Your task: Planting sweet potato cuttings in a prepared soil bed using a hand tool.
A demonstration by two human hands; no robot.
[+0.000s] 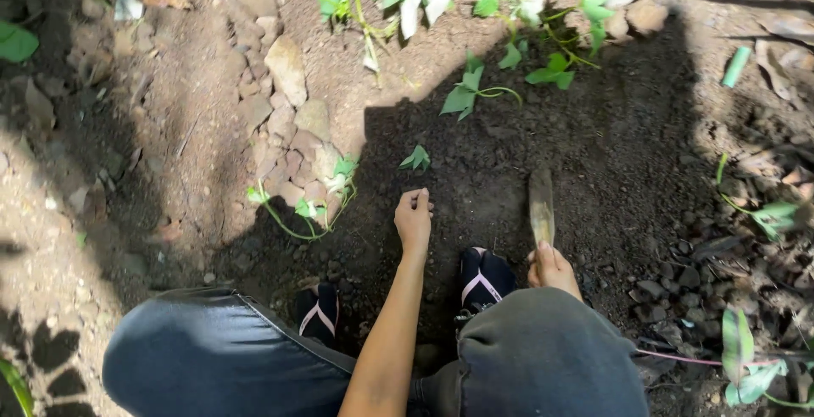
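right hand (551, 268) gripped a trowel (541, 207) by the handle, just right of frame centre. blade long axis ran near vertical in frame, tip pointing up and away from the person, flat face caked with soil. left hand (414, 218) was loosely curled, fingertips pressed on dark soil (610, 154) at centre, just below a small seedling (415, 159); can't tell if it held anything. outdoor garden bed, person's shadow over it. stones (288, 120) upper left, leafy vine (475, 1) along top, sandalled feet (483, 279) below centre
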